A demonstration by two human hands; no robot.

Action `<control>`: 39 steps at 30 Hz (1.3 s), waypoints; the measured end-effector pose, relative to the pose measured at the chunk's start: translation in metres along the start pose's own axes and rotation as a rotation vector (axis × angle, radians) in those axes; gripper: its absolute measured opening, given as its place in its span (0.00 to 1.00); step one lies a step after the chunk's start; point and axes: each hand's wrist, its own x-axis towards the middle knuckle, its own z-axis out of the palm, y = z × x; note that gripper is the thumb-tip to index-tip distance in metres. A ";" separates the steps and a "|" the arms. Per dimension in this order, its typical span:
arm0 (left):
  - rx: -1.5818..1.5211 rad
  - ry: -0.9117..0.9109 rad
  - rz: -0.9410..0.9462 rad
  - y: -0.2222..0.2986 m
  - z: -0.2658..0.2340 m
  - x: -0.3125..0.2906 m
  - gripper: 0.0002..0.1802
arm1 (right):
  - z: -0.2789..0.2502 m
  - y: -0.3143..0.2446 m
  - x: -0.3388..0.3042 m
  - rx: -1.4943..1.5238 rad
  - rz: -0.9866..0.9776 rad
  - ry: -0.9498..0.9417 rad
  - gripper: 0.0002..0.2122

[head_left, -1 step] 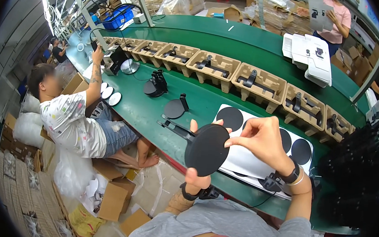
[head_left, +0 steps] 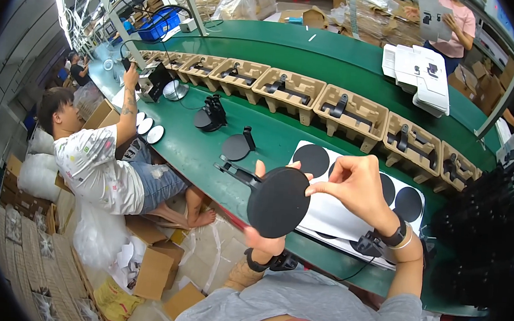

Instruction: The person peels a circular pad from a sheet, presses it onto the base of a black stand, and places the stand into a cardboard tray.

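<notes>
My left hand [head_left: 264, 244] grips a black round stand base [head_left: 279, 202] from below and behind, its fingertips showing past the upper rim. A short black arm [head_left: 236, 173] with a forked end juts from the base to the left. My right hand [head_left: 357, 189] is closed in a pinch, the thumb tip at the base's right edge; whatever its fingers hold is hidden. Beneath the right hand lie white sheets [head_left: 331, 217] bearing black round pads [head_left: 311, 160]. Another black round base [head_left: 238, 147] with an upright arm rests on the green table to the left.
Moulded brown trays [head_left: 351, 116] with black parts line the table's [head_left: 302, 49] middle. Several black bases [head_left: 210, 117] cluster farther left. Flat white printed boxes [head_left: 417, 76] are stacked at the far right. A seated co-worker [head_left: 100, 160] works at left, near cardboard boxes [head_left: 158, 267] on the floor.
The round base has shifted slightly left and tilted a little in my left hand, whose thumb is now more behind its lower edge. My right hand has barely moved.
</notes>
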 end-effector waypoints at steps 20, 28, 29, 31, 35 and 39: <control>-0.297 -0.089 -0.655 -0.041 -0.068 -0.011 0.38 | 0.029 0.043 0.061 -0.183 -0.315 0.891 0.13; 0.469 -0.058 -0.379 -0.030 -0.099 -0.007 0.21 | -0.024 0.206 0.103 -0.523 0.357 0.836 0.11; 0.620 -0.102 -0.328 -0.030 -0.102 -0.007 0.21 | -0.019 0.213 0.105 -0.522 0.357 0.835 0.11; 0.681 -0.136 -0.313 -0.033 -0.107 -0.003 0.19 | -0.008 0.218 0.110 -0.592 0.354 0.704 0.07; 1.004 -0.184 -0.222 -0.028 -0.111 0.001 0.17 | -0.006 0.197 0.105 -0.633 0.304 0.668 0.15; 1.152 -0.242 -0.145 -0.028 -0.117 0.005 0.20 | 0.000 0.186 0.105 -0.849 0.376 0.457 0.27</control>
